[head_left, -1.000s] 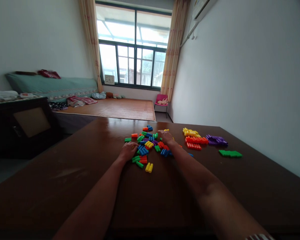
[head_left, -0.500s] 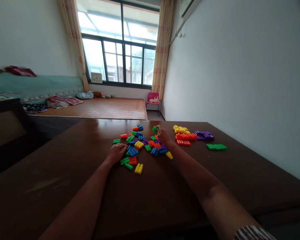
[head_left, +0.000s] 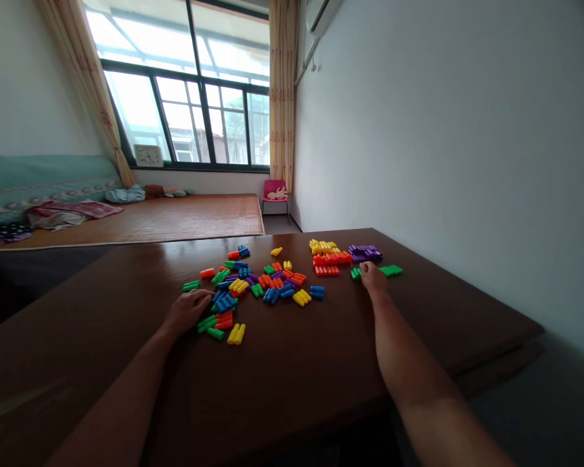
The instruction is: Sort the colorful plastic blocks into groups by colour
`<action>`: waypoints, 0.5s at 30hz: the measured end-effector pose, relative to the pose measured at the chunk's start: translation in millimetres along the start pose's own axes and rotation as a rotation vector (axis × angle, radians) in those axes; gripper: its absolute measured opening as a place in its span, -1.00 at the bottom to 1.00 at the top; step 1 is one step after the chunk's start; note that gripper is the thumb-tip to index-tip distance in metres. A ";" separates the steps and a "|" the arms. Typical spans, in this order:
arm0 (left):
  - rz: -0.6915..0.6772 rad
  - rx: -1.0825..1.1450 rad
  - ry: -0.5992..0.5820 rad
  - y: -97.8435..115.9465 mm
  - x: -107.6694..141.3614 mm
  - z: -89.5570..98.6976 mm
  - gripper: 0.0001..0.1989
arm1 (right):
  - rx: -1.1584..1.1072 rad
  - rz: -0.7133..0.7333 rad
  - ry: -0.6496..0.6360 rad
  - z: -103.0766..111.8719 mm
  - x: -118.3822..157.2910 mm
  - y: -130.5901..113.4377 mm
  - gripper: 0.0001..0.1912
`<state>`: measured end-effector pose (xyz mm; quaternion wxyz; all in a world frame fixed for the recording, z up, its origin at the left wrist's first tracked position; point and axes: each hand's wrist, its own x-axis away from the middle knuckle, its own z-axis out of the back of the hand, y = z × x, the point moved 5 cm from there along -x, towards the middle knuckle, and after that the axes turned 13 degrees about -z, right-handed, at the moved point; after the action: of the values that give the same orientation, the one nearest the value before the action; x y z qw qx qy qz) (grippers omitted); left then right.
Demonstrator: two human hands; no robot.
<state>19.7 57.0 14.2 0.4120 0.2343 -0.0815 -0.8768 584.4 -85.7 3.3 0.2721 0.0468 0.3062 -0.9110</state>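
Note:
My right hand [head_left: 374,277] is closed on a green toy block [head_left: 355,274] on the right side of the table. A strip of green blocks [head_left: 392,270] lies just right of my fingers, partly hidden by them. My left hand [head_left: 187,311] rests on the table with its fingers stretched toward the mixed pile. Its fingertips are at some blue blocks [head_left: 225,303]; I cannot tell whether they touch. Around these lie yellow blocks [head_left: 236,334], orange blocks [head_left: 224,320] and other green, blue and purple ones, several of each joined side by side.
Beyond my right hand lie grouped yellow blocks [head_left: 322,246], orange blocks [head_left: 331,258] and purple blocks [head_left: 365,253]. The brown table [head_left: 282,376] ends near the white wall [head_left: 418,130] on the right. A bed [head_left: 194,217] and a pink chair [head_left: 275,188] stand behind it.
My right hand has moved right from the far side of the pile to the green strip, carrying a green block. My left hand stays by the blue blocks. The view has turned right.

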 end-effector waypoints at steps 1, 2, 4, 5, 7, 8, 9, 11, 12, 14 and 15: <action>-0.006 0.009 -0.002 -0.3 0.3 0.0 -0.55 | 0.026 0.009 0.024 1.2 1.8 0.1 -0.60; -0.010 0.017 -0.003 -0.6 0.5 0.0 -0.55 | 0.047 0.015 0.037 1.6 4.1 -0.3 -0.57; -0.008 0.029 -0.007 -1.6 0.5 -0.3 -0.55 | 0.074 0.039 0.040 -0.2 9.7 -3.1 -0.56; -0.004 0.038 -0.008 -2.1 0.3 -0.4 -0.55 | 0.085 0.069 0.041 -2.0 12.6 -6.0 -0.56; 0.003 0.060 -0.010 -2.7 -0.2 -0.5 -0.55 | 0.092 0.140 0.050 -5.7 16.0 -12.7 -0.61; 0.004 0.069 -0.010 -2.7 -0.4 -0.3 -0.54 | 0.075 0.162 0.056 -6.4 15.0 -14.9 -0.65; 0.004 0.074 -0.007 -2.5 -0.6 0.1 -0.54 | 0.037 0.162 0.068 -5.4 11.6 -14.9 -0.67; 0.001 0.073 -0.001 -2.1 -0.6 1.2 -0.54 | -0.074 0.086 0.126 2.8 -2.3 -5.7 -0.66; -0.004 0.070 0.000 -2.0 -0.7 1.5 -0.54 | -0.128 0.033 0.167 9.1 -11.0 3.2 -0.65; -0.011 0.068 0.002 -2.7 -1.1 1.6 -0.53 | -0.210 -0.043 0.245 22.5 -27.3 25.1 -0.64; -0.013 0.069 0.002 -3.6 -1.5 1.3 -0.53 | -0.234 -0.059 0.268 27.9 -33.9 36.2 -0.65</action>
<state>17.5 60.3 14.7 0.3981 0.2497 -0.1096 -0.8759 634.4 -110.2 15.1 0.2056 0.1268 0.4450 -0.8623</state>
